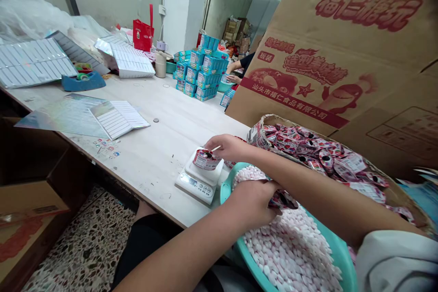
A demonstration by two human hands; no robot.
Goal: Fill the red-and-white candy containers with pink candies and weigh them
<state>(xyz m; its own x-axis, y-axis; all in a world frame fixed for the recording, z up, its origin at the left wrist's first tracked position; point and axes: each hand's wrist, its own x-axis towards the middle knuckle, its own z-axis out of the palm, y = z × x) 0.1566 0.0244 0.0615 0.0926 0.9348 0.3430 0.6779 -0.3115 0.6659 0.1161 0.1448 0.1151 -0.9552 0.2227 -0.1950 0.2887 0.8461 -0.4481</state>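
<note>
My right hand (230,147) reaches across from the right to a small digital scale (200,178). Its fingers are closed at the upper edge of a red and pink printed candy packet (206,160), which stands on the scale's white pan. My left hand (253,204) is over a turquoise basin (227,191) heaped with white and pale pink candies (285,246). Similar shiny packaging (283,200) is gripped in it, partly hidden by the fingers. I cannot tell whether that is one packet or more, or whether it is filled.
A carton (255,134) of several similar packets stands right of the basin, before a tall cardboard panel (338,54). Turquoise boxes (201,68) are stacked farther back, near a co-worker's hands (234,73). Sticker sheets (119,118) and a blue tape dispenser (84,82) lie left.
</note>
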